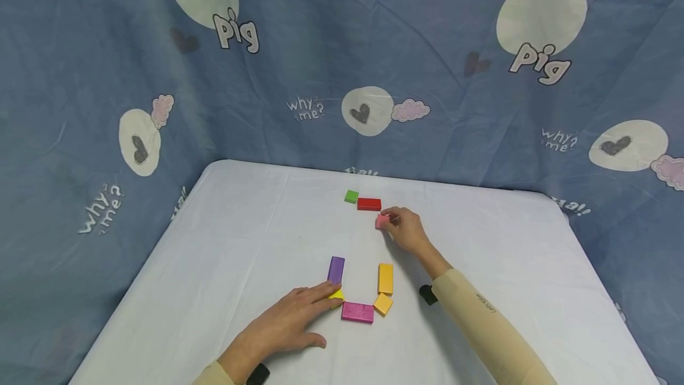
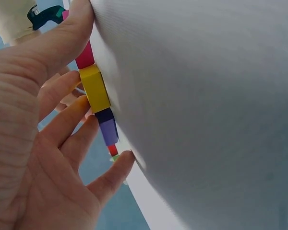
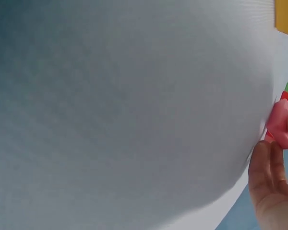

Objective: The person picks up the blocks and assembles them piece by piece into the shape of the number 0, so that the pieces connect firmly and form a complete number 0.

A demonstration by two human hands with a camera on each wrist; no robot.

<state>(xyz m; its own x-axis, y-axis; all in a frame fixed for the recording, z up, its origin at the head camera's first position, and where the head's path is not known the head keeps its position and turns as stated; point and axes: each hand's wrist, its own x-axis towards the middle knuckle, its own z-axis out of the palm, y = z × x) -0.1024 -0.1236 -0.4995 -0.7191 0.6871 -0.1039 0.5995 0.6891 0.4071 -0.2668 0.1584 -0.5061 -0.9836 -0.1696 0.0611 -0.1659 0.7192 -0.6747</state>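
My right hand (image 1: 407, 229) pinches a pink block (image 1: 380, 222) between thumb and fingers, just right of and in front of a red block (image 1: 369, 204). In the right wrist view the same pink block (image 3: 279, 122) appears at the right edge. My left hand (image 1: 285, 319) lies with fingers extended over a yellow block (image 1: 338, 294), touching it and partly covering it. Beyond the yellow block lies a purple block (image 1: 336, 269). A magenta block (image 1: 357, 312) sits to its right, followed by a small orange block (image 1: 383, 304) and a longer orange block (image 1: 385, 278).
A green block (image 1: 351, 196) touches the red block's left end near the back of the white table (image 1: 278, 212). Behind the table hangs a blue printed curtain (image 1: 320, 64). A black object (image 1: 427, 294) shows beside the right sleeve.
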